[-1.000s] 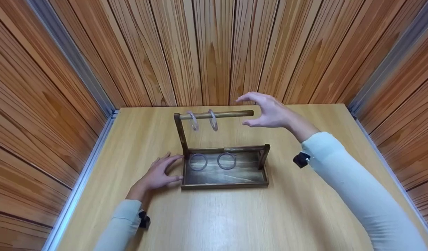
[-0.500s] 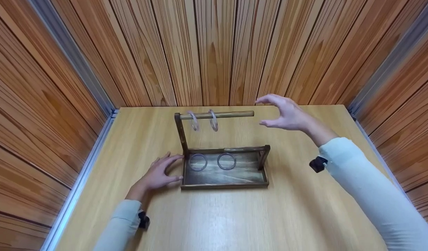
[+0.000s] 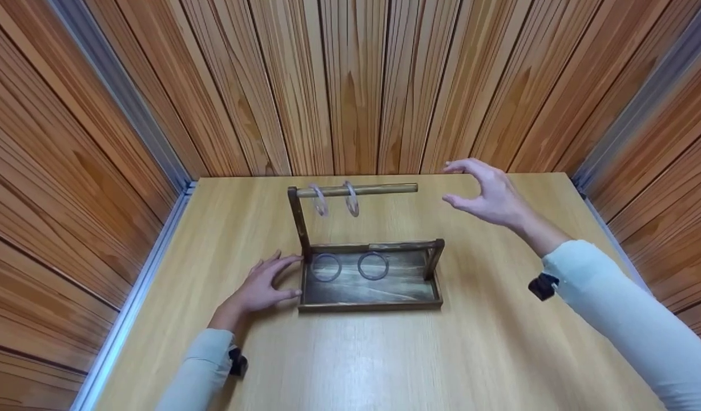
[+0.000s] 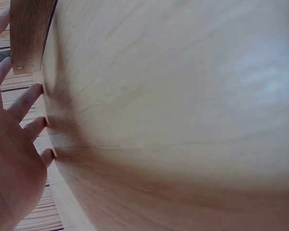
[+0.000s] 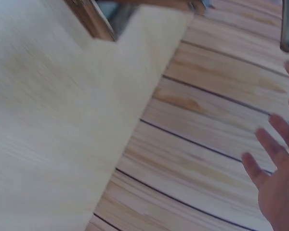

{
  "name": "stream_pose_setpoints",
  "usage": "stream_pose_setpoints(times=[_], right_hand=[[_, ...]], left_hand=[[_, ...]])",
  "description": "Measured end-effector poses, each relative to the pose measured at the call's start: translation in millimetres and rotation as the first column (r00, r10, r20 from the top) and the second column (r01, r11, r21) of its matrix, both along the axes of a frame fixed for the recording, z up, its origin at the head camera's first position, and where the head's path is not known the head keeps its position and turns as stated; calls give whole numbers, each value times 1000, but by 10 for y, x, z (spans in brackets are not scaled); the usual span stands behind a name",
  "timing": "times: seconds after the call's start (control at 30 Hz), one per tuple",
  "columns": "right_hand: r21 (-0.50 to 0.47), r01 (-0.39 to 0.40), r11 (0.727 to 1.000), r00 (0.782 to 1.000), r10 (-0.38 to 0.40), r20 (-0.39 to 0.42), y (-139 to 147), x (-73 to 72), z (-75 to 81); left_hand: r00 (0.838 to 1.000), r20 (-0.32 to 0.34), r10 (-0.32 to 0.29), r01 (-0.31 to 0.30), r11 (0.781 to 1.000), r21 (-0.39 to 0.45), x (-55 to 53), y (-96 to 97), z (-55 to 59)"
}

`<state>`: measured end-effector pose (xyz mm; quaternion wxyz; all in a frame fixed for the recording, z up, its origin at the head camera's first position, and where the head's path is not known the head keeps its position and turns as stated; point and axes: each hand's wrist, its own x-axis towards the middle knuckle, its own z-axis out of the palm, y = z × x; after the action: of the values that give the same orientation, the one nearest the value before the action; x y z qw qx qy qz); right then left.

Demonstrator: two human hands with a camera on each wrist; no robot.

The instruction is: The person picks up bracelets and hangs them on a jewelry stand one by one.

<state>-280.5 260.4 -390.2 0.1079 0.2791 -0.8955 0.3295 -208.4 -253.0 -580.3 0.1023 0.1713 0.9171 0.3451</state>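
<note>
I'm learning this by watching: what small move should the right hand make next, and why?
Probably lower the right hand toward the nearer purplish round ring in the dark wooden tray: that hand is empty, two similar rings hang on the brown wooden bar, and the tray holds two.

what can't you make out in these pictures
Left wrist view: most of the tray, cut off by the top edge.
Right wrist view: part of the right hand, cut off by the right edge.
Head view: any markings on the hanging rings, too small to tell.
</note>
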Motion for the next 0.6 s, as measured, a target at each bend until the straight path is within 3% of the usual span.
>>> stream_pose_setpoints(times=[0.13, 0.33, 0.6], right_hand=[[-37, 33, 999, 999, -34, -18, -7, 101, -112], [-21, 58, 998, 998, -57, 26, 37, 261, -295], [-26, 22, 999, 1000, -21, 8, 130, 431, -587]], left_hand=[[1000, 9, 3, -3, 1000, 4, 4, 5, 10], [1000, 13, 6, -6, 1000, 3, -4, 5, 23], [1000, 6, 4, -4, 1000, 10, 9, 11, 2]])
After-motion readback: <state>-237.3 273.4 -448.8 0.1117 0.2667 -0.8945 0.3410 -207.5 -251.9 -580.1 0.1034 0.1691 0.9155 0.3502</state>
